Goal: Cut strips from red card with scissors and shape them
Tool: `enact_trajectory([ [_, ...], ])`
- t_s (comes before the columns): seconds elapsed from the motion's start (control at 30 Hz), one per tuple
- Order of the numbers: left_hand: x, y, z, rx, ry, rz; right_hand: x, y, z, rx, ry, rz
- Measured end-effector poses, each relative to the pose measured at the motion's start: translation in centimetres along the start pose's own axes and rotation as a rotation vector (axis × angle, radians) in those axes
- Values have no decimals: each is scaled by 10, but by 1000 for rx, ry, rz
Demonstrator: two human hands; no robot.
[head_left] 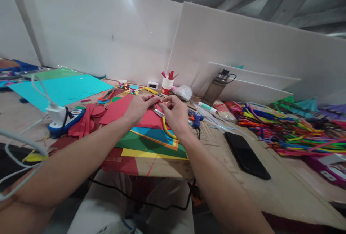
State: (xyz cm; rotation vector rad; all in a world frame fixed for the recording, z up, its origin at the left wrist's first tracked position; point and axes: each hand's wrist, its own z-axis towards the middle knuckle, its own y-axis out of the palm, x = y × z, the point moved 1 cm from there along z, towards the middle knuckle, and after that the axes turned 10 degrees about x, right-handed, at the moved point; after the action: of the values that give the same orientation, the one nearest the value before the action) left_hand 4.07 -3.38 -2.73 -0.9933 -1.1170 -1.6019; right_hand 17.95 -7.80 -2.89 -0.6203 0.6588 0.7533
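Observation:
A small piece of red paper [159,101] is pinched between the fingertips of both my hands, above a stack of coloured sheets. My left hand [140,107] closes on its left end, and my right hand [175,112] grips the right end. Just under my right hand are scissors with a yellow handle [168,130], the blades pointing up and left; whether they lie on the paper or touch the hand I cannot tell. Red sheets [119,109] top the stack, with blue [151,135], green [129,141] and yellow [146,154] ones showing at the near side.
Left are red strips and discs [94,111], a blue power strip [66,122] and turquoise sheets [62,90]. Behind stands a paper cup [167,85] of sticks. To the right are a blue glue gun [198,118], a bottle [216,88], a phone [245,154] and pipe cleaners [286,129].

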Motion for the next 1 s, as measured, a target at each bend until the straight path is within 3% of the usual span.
enact_trajectory([
  [0.6, -6, -2, 4, -10, 38, -39, -9, -1, 0, -30, 90, 116],
  [1.0, -8, 0, 4, -25, 12, -176, -7, 1, -1, -40, 51, 128],
])
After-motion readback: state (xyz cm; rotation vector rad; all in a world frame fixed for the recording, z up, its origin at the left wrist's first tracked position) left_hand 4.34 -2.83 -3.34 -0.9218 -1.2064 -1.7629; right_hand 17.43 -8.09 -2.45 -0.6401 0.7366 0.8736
